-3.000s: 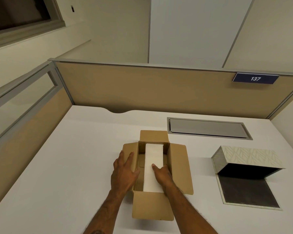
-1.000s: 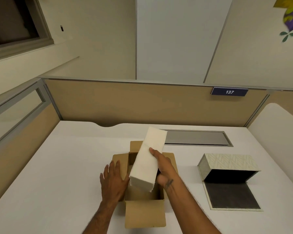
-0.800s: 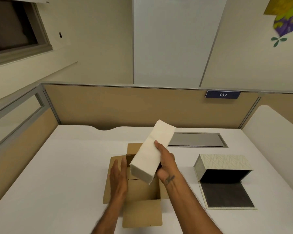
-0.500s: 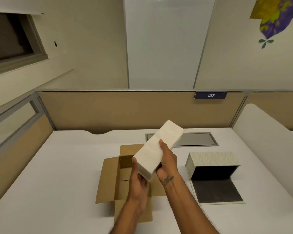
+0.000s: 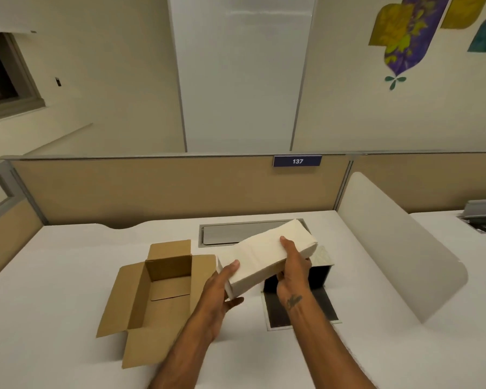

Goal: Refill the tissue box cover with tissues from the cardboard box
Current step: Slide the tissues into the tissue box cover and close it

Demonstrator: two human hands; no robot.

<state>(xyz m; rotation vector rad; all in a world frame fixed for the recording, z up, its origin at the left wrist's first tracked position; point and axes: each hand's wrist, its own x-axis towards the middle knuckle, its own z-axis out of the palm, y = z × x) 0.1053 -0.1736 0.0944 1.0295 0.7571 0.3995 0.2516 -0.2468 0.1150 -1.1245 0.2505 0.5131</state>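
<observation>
One stack of tissues is out of its carton and is hanging in the air between carton and cover, so by my reading the task is sitting roughly at its midpoint.

Far left, the carton is lying open on the desk with its flaps spread, and its inside is showing bare cardboard; the emptying step looks finished.

Next, the left hand is cupping the near end of the tissues, thumb on top and fingers curled underneath, closed around the stack.

The stack itself is being held clear of the desk, tilted, its far end higher and pointing toward the back right, just above the cover.

The right hand is clamping the stack farther along, thumb pressing on the top face, fingers wrapped below.

Rightmost, the cover is lying open on the desk, partly hidden behind the right hand and the tissues; its dark interior and flat dark panel are showing, and no tissues are visible in it.

What is remaining, as I judge it: lowering the stack into the cover's cavity, squaring it up, and closing the cover. Whether a sheet must be fed through a slot cannot be told from here.
</observation>
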